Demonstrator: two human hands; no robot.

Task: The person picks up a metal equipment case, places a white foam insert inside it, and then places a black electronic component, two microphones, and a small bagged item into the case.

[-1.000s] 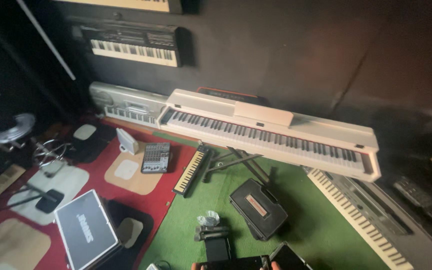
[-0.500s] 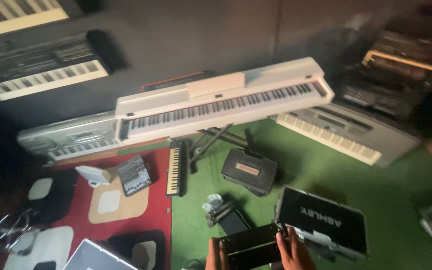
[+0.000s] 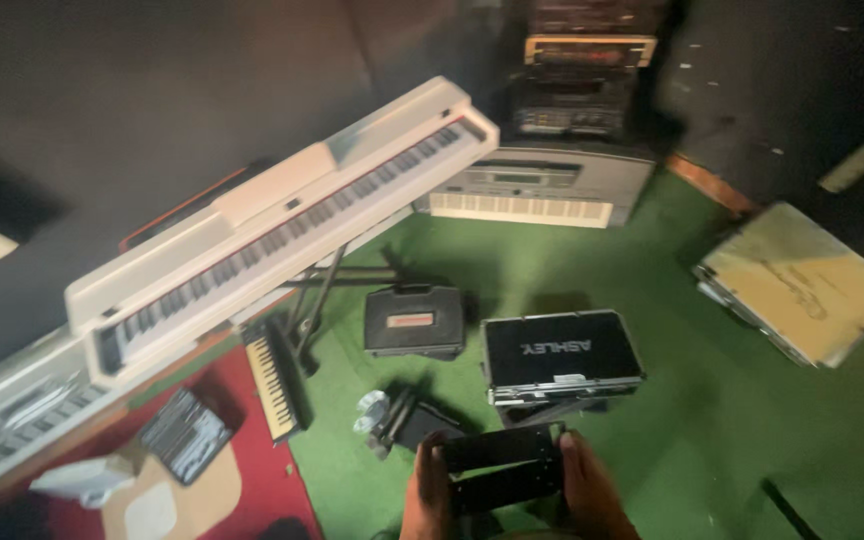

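The left hand (image 3: 428, 497) and the right hand (image 3: 592, 492) sit low in the head view, one at each end of a flat black device (image 3: 500, 464), each clamped on its short edge with the thumb over the top face. The device lies crosswise between them, its long axis running left to right, so it is carried level in front of the body and neither hand is nearer to it than the other; both are in contact.

Just beyond the fingers, straight ahead of the device, stands a black hard case with metal edges (image 3: 561, 356) on the green carpet (image 3: 712, 420). Its long side runs nearly parallel to the device, and it lies slightly toward the right hand. Beside it, ahead of the left hand, is a smaller black plastic case (image 3: 415, 320). Nearer to the left hand, a cluster of dark parts with pale round ends (image 3: 384, 417) lies on the floor; what they are is not clear.

Further out to the left, a small keyboard (image 3: 273, 388) lies by the edge of the red mat (image 3: 252, 480), under a long white keyboard (image 3: 282, 225) on a stand. Far ahead a grey keyboard (image 3: 532, 190) rests against stacked equipment. Well off to the right lies a pale flat board (image 3: 802, 285).
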